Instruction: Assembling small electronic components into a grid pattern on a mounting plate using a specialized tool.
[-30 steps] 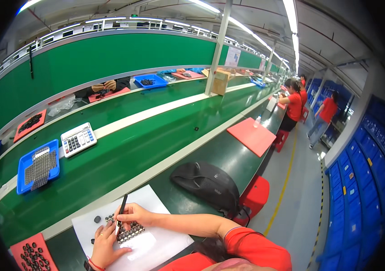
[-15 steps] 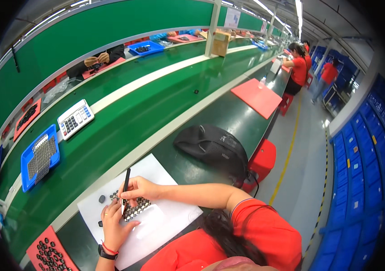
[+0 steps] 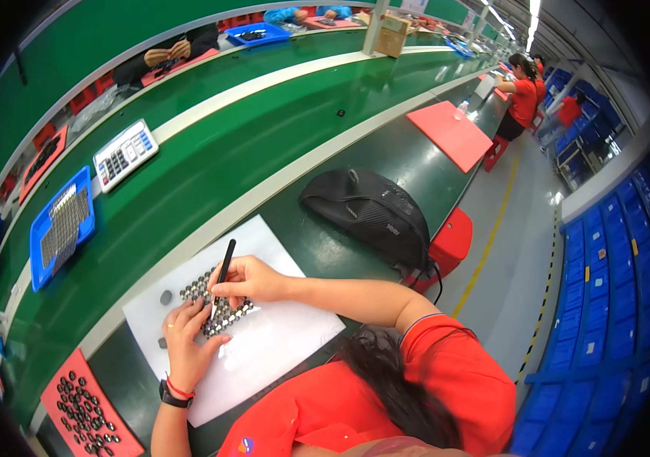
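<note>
A white sheet (image 3: pixel 287 339) lies on the dark green bench in front of me. On it sits a cluster of small round metallic parts (image 3: pixel 222 324) in close rows. My right hand (image 3: pixel 258 280) pinches slim black tweezers (image 3: pixel 227 257), held like a pen, their pale tip down among the parts. My left hand (image 3: pixel 188 339) rests on the sheet at the cluster's left side, fingers lying forward and thumb spread apart; fingertips touch the edge of the parts. Near its fingers lie two small dark grey pieces (image 3: pixel 166 297), one partly hidden.
A red mat (image 3: pixel 128 437) with several black oval pieces (image 3: pixel 85 411) lies at lower left. Beyond are a blue tray (image 3: pixel 38 251) of metallic parts and a calculator (image 3: pixel 127 152). A black bag (image 3: pixel 371 217) sits right of the sheet. Other people work farther off.
My view has shifted, so the bench sits higher in the picture. The tweezers lean more to the right, their tip still among the parts. My left hand stays beside the cluster.
</note>
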Motion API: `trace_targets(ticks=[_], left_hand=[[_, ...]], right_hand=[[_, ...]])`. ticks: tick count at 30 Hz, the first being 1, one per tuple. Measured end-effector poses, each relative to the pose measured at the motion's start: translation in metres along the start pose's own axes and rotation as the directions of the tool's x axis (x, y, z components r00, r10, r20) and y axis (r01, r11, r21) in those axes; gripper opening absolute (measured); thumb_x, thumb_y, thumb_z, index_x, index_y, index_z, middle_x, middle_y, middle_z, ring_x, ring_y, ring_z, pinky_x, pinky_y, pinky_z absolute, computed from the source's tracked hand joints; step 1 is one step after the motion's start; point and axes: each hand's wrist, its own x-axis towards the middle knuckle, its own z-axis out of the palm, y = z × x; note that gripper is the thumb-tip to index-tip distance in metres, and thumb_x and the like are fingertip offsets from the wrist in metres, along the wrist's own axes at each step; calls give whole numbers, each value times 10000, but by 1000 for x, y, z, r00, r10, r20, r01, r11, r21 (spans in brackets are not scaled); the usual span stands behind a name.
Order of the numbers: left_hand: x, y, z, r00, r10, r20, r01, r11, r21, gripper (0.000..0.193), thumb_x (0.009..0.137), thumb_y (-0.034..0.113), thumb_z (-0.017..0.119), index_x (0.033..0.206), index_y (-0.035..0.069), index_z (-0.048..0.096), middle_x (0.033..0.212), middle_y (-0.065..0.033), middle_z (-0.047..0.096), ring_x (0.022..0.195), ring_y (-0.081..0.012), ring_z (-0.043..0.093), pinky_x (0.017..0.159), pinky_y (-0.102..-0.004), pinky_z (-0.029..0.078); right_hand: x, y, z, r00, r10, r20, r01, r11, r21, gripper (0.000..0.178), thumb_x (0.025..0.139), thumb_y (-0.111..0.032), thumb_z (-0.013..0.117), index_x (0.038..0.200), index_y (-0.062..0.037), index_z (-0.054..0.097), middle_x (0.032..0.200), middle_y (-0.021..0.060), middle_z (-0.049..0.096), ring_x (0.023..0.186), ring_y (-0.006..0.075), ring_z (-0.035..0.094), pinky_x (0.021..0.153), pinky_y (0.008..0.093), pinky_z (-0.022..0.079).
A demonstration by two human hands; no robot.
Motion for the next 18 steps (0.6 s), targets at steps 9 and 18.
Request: trace_targets(ticks=[9, 18], left_hand=[[10, 2, -2, 999, -7, 44, 7, 1000, -3, 555, 612, 240, 778, 1101, 40, 610, 1143, -87, 596, 1108, -277, 497, 961, -398, 316], [8, -3, 1, 1000, -24, -18, 22, 996, -87, 441, 644, 187, 767, 1051, 69, 644, 1061, -48, 624, 1040, -242, 518, 913, -378, 336]], right_hand=[[-3, 2, -8, 987, 10, -159, -11, 1000, -5, 212, 932, -214, 534, 991, -11, 551, 854, 65, 618, 628, 116, 623, 511, 201, 484], [-6, -12, 3, 989, 2, -146, -20, 992, -121, 268, 877, -96, 606, 1111, 22, 550, 886, 83, 650, 714, 105, 627, 578, 200, 491]])
